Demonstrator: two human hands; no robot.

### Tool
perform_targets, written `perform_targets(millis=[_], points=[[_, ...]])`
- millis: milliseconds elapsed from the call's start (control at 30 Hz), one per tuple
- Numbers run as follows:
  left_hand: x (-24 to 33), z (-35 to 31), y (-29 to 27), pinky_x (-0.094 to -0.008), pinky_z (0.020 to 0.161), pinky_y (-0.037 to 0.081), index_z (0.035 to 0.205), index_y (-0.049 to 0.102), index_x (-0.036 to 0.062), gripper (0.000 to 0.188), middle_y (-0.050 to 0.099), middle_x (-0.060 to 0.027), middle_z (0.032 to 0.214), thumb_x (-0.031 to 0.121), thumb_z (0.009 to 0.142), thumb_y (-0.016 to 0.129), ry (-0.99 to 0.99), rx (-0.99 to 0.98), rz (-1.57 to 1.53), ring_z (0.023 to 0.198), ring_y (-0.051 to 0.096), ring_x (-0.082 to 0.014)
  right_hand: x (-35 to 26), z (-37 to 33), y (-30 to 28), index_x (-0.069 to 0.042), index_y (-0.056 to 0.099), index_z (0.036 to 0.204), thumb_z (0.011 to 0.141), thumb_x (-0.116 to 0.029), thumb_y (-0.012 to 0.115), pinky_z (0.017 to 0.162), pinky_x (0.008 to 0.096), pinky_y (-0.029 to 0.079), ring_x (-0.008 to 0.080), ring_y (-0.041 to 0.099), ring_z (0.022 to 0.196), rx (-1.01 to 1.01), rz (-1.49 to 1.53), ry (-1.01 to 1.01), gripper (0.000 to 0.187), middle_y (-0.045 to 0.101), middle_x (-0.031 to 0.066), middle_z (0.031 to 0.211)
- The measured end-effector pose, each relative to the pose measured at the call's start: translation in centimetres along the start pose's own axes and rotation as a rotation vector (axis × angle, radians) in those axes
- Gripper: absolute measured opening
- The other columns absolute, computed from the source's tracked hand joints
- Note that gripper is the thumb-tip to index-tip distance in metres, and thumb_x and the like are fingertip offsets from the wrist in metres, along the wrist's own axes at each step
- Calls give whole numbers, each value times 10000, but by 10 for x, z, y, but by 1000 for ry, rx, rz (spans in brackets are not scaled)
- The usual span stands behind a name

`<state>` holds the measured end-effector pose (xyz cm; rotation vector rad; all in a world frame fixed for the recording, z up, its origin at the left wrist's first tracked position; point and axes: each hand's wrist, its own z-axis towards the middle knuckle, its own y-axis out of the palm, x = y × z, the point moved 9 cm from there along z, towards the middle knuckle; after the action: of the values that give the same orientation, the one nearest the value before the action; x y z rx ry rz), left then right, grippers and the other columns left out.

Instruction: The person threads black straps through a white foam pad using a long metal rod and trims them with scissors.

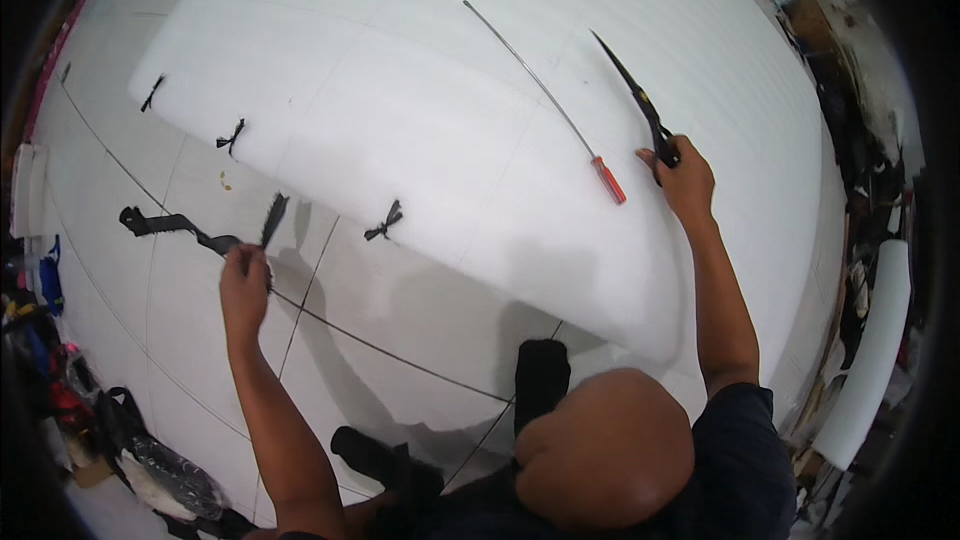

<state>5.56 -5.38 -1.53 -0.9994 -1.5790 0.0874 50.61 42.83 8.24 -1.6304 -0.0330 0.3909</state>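
My left hand (245, 275) is closed around a black fabric strip (175, 224). One length of the strip trails left with a curled end, and a short frayed end sticks up past my fingers. At the right, my right hand (685, 175) has its fingers at the handles of black scissors (640, 95), with the thumb held out to the side. The scissors' blades are together and point away toward the upper left. Beneath them spreads a large white foam sheet (420, 90). Left of the scissors, a long screwdriver (608, 180) with a red handle lies on the sheet.
Black ties (384, 221) are knotted at several spots along the sheet's near edge. Pale floor tiles (400, 310) show below it, with my bare knee (610, 450) and dark-socked feet nearby. Bags and clutter (170, 470) line the left; a white roll (870, 360) lies right.
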Motion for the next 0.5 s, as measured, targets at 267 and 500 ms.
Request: perform_targets(millis=[267, 500], points=[[-46, -132, 55, -293, 614, 511, 1064, 493, 11, 125, 638, -102, 843, 73, 956, 500, -298, -224, -109, 705, 625, -161, -11, 31, 5, -6, 649, 938, 790, -307, 764, 713, 404, 508, 293, 658, 757, -331, -347, -288, 354, 670, 147, 781], [-31, -205, 71, -338, 673, 528, 1137, 527, -31, 239, 695, -145, 882, 82, 927, 507, -491, -290, -74, 768, 662, -191, -121, -36, 26, -36, 568, 1057, 841, -315, 739, 687, 391, 510, 250, 655, 775, -574, -112, -359, 392, 639, 115, 886]])
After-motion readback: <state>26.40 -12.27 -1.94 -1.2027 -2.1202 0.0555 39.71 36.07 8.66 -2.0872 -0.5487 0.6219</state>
